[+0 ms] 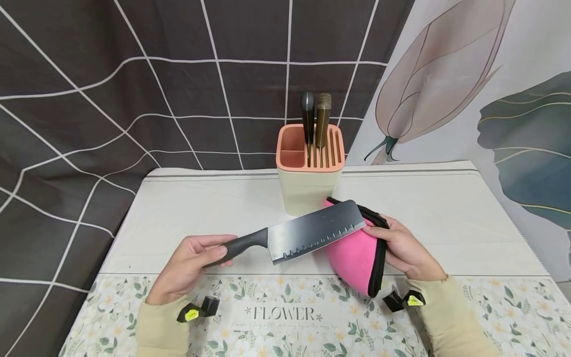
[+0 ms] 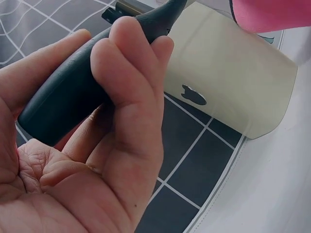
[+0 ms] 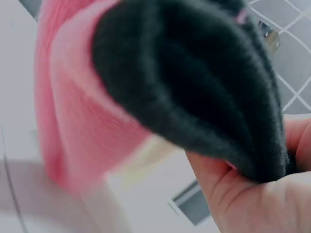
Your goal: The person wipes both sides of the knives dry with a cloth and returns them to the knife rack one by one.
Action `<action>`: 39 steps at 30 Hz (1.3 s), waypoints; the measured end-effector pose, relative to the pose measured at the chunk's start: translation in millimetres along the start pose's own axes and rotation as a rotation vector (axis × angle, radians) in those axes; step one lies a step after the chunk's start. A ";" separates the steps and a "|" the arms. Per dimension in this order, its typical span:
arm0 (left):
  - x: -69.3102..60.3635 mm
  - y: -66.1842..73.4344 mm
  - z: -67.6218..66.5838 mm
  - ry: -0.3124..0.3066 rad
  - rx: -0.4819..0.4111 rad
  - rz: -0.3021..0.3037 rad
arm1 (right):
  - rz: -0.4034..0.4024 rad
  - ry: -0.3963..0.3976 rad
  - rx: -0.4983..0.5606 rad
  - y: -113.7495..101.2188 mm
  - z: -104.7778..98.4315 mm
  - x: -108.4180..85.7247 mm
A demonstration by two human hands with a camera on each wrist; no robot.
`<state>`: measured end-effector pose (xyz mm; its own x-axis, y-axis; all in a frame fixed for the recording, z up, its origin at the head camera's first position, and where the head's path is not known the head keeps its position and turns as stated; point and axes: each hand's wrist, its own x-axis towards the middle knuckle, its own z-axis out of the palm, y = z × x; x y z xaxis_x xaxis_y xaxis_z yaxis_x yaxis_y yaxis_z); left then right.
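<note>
My left hand grips the dark handle of a cleaver-style kitchen knife, seen close up as the knife handle in the left wrist view. Its broad blade points right and slightly up, with small notches along the lower edge. On the other side, my right hand pinches the black-trimmed edge of a pink cloth. The blade's tip end lies in front of the cloth, close to the right fingers; whether they touch is unclear. In the right wrist view the cloth hangs folded, its black border nearest the thumb.
Behind the blade stands a cream knife block with an orange slotted top, two knife handles upright in it. The table carries a white and floral cloth. Dark grid-patterned fabric hangs behind, with a leaf-print curtain at right.
</note>
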<state>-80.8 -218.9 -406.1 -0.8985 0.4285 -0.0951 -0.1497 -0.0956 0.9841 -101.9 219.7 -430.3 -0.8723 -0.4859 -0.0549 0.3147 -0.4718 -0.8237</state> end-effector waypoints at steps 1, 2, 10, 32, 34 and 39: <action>0.1 0.2 0.3 0.001 -0.003 0.000 | 0.015 -0.027 0.042 3.3 1.0 1.5; 0.2 0.3 0.6 0.000 -0.005 0.000 | 0.033 -0.055 0.079 6.8 2.4 3.1; 2.1 0.3 5.2 -0.029 -0.031 0.005 | 0.130 -0.185 0.319 45.1 27.2 11.9; 11.7 -11.2 21.0 -0.067 -0.078 -0.032 | 0.118 -0.230 0.608 91.6 75.4 10.8; 12.4 -11.8 21.6 -0.066 -0.080 -0.035 | 0.104 -0.247 0.612 92.8 75.3 10.5; 13.2 -11.2 22.7 -0.056 -0.062 -0.065 | 0.088 -0.251 0.599 94.0 74.9 9.8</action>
<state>-81.6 -191.8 -415.0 -0.8619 0.4850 -0.1479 -0.2336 -0.1209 0.9648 -52.8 115.5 -466.0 -0.7428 -0.6642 0.0849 0.5982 -0.7153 -0.3613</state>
